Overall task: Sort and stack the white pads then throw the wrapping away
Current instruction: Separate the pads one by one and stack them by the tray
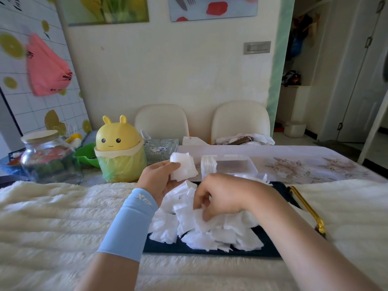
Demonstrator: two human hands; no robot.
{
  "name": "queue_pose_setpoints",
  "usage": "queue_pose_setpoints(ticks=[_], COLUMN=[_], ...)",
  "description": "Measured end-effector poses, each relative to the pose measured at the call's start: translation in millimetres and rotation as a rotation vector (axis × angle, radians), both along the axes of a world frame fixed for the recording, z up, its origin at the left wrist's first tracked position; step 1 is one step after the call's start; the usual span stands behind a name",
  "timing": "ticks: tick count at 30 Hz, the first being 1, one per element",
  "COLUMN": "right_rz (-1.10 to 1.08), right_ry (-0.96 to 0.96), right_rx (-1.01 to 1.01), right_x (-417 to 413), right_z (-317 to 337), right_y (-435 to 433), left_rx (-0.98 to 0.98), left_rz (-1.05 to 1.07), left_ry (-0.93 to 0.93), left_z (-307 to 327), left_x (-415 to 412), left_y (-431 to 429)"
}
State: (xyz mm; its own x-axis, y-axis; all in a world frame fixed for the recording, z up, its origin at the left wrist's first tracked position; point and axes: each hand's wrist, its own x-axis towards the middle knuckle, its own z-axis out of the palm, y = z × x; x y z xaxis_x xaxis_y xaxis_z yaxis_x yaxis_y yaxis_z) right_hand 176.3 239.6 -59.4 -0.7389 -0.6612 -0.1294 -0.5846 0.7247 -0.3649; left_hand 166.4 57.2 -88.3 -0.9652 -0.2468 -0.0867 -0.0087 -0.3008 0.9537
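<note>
Left hand (156, 181) held pad stack (184, 169) | right hand (220, 196) pinched loose pad (199, 222) | judged light, limp: grip edges.

The pads (210, 229) are showing plain white against a dark navy tray (270, 246), whose handle (308, 208) is gleaming gold. A sleeve (130, 223) is showing pale blue with white lettering. The fluffy cover (52, 211) is looking cream, the bunny-faced bin (117, 137) is glowing yellow over a yellow-green liner (123, 166), and the tablecloth (315, 164) is displaying a brownish floral print on pale lilac
</note>
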Motion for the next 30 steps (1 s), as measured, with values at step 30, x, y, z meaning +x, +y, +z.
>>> queue_pose_setpoints(ticks=[30], right_rz=[-0.551], right_ry=[-0.103], right_rx=[-0.902], right_x=[-32], right_z=[2], right_y=[12], left_rx=[0.027], left_rz=[-0.334], left_ry=[0.12], left_z=[15], left_x=[17], left_y=[30])
